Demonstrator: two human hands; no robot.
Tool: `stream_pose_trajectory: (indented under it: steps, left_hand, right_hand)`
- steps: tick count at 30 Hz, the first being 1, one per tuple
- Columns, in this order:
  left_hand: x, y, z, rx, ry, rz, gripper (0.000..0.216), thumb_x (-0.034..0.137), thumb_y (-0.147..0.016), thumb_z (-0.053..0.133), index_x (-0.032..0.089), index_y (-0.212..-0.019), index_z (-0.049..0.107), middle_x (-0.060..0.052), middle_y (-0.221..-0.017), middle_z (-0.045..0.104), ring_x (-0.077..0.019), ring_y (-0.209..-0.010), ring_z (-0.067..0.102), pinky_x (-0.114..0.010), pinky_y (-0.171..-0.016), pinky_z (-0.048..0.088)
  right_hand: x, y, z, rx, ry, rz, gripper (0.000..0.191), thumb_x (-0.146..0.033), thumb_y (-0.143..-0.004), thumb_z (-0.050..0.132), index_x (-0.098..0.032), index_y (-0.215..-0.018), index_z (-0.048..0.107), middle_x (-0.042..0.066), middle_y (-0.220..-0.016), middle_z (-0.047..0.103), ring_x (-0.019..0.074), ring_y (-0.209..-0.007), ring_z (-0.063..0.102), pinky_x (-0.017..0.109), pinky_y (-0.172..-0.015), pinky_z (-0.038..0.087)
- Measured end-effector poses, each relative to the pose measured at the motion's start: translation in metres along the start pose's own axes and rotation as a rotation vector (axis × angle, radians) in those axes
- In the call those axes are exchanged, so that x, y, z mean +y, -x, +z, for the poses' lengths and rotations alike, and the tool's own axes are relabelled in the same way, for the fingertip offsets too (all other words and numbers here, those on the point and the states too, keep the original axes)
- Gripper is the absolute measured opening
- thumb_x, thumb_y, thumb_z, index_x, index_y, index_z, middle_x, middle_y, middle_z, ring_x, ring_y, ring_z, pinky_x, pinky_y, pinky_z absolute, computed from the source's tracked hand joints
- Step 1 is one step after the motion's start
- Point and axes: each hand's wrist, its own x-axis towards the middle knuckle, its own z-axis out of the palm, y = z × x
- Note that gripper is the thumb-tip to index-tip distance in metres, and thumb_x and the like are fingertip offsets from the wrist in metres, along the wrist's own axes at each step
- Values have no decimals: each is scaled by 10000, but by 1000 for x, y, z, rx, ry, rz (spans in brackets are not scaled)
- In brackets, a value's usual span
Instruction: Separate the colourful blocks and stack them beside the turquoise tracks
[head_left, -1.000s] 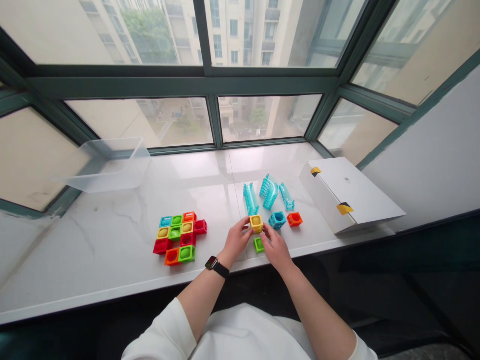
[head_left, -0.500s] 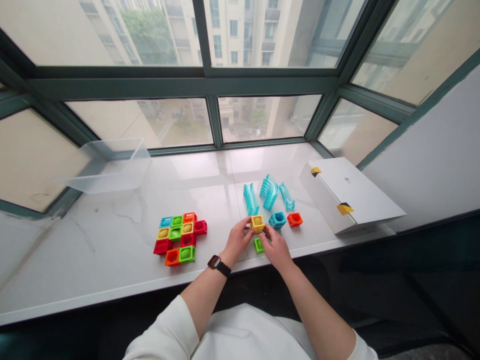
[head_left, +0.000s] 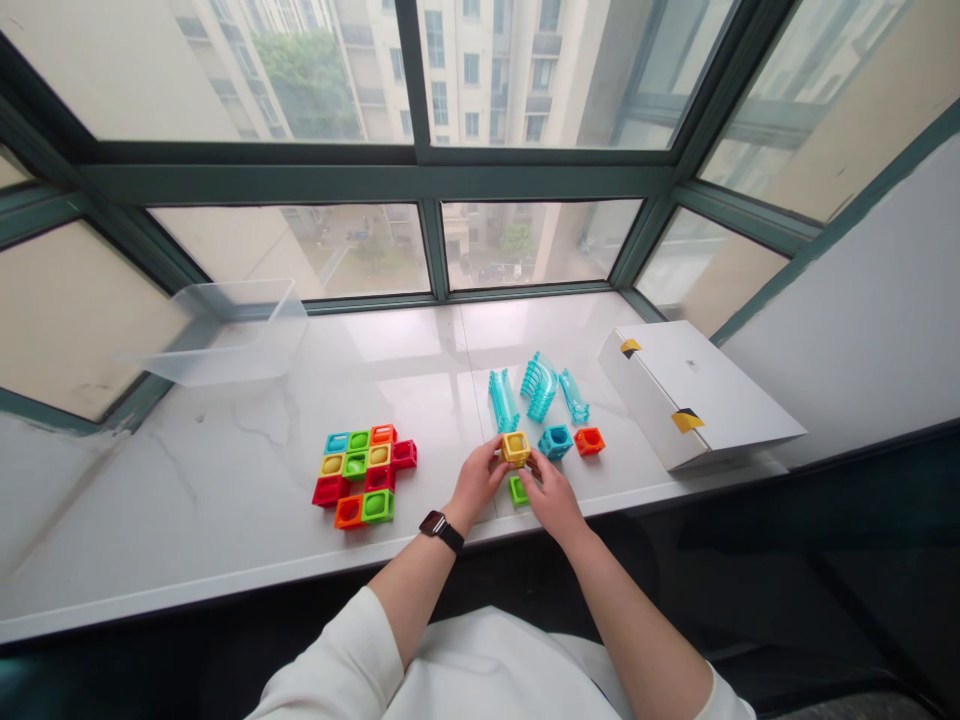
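A yellow cube block [head_left: 515, 448] with a round hollow is pinched between my left hand [head_left: 478, 478] and my right hand [head_left: 553, 492], one on each side. Just below it a green block [head_left: 518, 490] lies on the white sill, partly covered by my right hand. To the right stand a blue cube block [head_left: 555, 442] and an orange block [head_left: 589, 441]. Behind these lie translucent teal track pieces: a straight chute [head_left: 503, 400], a curved chute [head_left: 539, 386] and a narrower chute [head_left: 574, 396].
Left of my hands, several coloured blocks [head_left: 379, 456] sit close together on the marble sill [head_left: 247, 470]. A clear plastic bin [head_left: 232, 365] stands at the far left. On the right is a white box [head_left: 705, 390] with yellow-black tabs. Windows rise behind.
The view has tilted and shifted slightly. Both hands keep the yellow cube block in nearly the same place, and the other pieces lie as before.
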Motion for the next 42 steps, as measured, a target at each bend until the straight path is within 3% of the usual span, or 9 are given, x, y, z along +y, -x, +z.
stream_pose_trajectory:
  steps: [20, 24, 30, 34, 42]
  left_hand:
    - [-3, 2, -1, 9, 114, -38, 618, 221, -893, 754, 281, -1472, 545, -99, -1441, 666, -250, -1258, 688, -477, -1105, 564]
    - [-7, 16, -14, 42, 105, -66, 658, 272, -895, 761, 258, -1500, 500, -130, -1416, 666, -247, -1240, 689, -491, -1111, 556]
    - [-5, 62, -50, 12, 93, -111, 517, 344, -948, 687, 247, -1437, 550, -116, -1335, 702, -228, -1216, 698, -485, -1128, 549]
    - [-2, 90, -74, -1, 101, -135, 415, 385, -978, 644, 236, -1363, 605, -117, -1290, 722, -233, -1192, 713, -471, -1104, 568]
    - [3, 135, -104, 28, 97, -163, 539, 362, -988, 625, 273, -1502, 487, -104, -1302, 710, -225, -1222, 695, -476, -1124, 555]
  right_hand:
    - [1, 5, -7, -6, 48, 55, 592, -395, -958, 591, -206, -1515, 532, 145, -1461, 648, 303, -1323, 657, 501, -1143, 526]
    - [-12, 16, -20, -16, 79, 41, 588, -399, -978, 577, -223, -1535, 511, 139, -1517, 603, 316, -1367, 621, 536, -1173, 496]
    - [-46, 30, -27, 130, 87, -103, 519, -361, -1003, 550, -243, -1508, 537, 134, -1479, 620, 318, -1333, 636, 550, -1150, 521]
    - [-64, 30, -13, 138, 71, -254, 452, -319, -1017, 513, -263, -1458, 595, 114, -1441, 644, 306, -1340, 624, 537, -1161, 515]
    - [-68, 20, 50, -102, 47, -399, 375, -244, -1018, 504, -258, -1357, 664, 93, -1356, 701, 258, -1297, 645, 470, -1136, 527]
